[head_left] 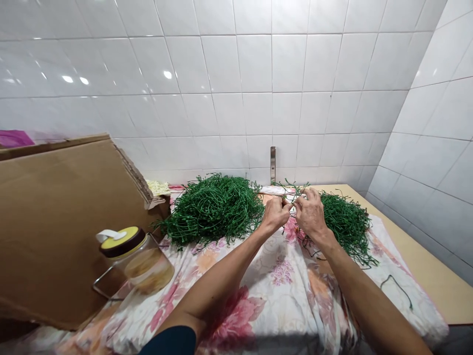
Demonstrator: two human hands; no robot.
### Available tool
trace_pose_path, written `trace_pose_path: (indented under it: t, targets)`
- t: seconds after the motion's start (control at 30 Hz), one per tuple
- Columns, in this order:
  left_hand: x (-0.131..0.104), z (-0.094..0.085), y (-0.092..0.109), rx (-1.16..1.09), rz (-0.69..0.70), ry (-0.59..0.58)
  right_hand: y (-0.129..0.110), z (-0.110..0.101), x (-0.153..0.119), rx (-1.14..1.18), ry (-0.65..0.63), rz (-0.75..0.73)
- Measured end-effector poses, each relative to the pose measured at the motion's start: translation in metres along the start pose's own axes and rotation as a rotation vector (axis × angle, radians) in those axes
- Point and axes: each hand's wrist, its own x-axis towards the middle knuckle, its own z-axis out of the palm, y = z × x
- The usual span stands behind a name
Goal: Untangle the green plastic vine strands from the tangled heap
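My left hand [275,214] and my right hand [311,213] meet over the middle of the cloth, fingers pinched close together. Between them is a green artificial stem [291,190], its thin branching tips sticking up above the fingers. Both hands grip it, though the exact spot is partly covered by the fingers. A large heap of green stems [218,209] lies left of my left hand. Another, smaller heap of green stems [345,224] sits just right of my right hand. One loose green stem [399,288] rests farther right on the cloth.
A floral cloth [273,305] covers most of the table [424,276]. At the left stands a cardboard box [62,222], with a lidded jar [148,268] of brownish contents in front of it. A metal bracket [273,165] is on the tiled wall [254,64] behind.
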Motion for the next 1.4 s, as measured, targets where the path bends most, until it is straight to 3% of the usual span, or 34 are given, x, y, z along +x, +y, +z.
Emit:
trace_pose_path:
  t: [0.27,0.43,0.6,0.77,0.97,1.17,1.23,1.4]
  targets:
    - [-0.004,0.005,-0.001,0.119,0.105,0.032,0.0,0.004,0.002,0.011,0.027,0.014]
    - [-0.012,0.008,0.005,0.109,0.153,0.035,0.023,-0.001,0.003,-0.058,0.029,0.103]
    - [-0.002,0.009,-0.003,-0.195,-0.011,-0.064,0.045,-0.024,0.004,-0.039,-0.003,0.1]
    - [0.012,0.007,-0.019,-0.523,-0.184,-0.108,0.04,-0.057,0.011,0.033,0.192,0.185]
    - [0.017,0.008,-0.029,-0.624,-0.256,-0.074,0.037,-0.075,0.012,0.142,0.137,0.191]
    - [0.02,0.008,-0.032,-0.638,-0.32,0.002,0.043,-0.087,0.015,0.173,0.38,0.318]
    - [0.02,0.007,-0.031,-0.661,-0.357,-0.013,0.046,-0.089,0.015,0.2,0.315,0.291]
    - [0.019,0.007,-0.026,-0.738,-0.44,-0.085,0.054,-0.084,0.01,-0.008,-0.188,0.148]
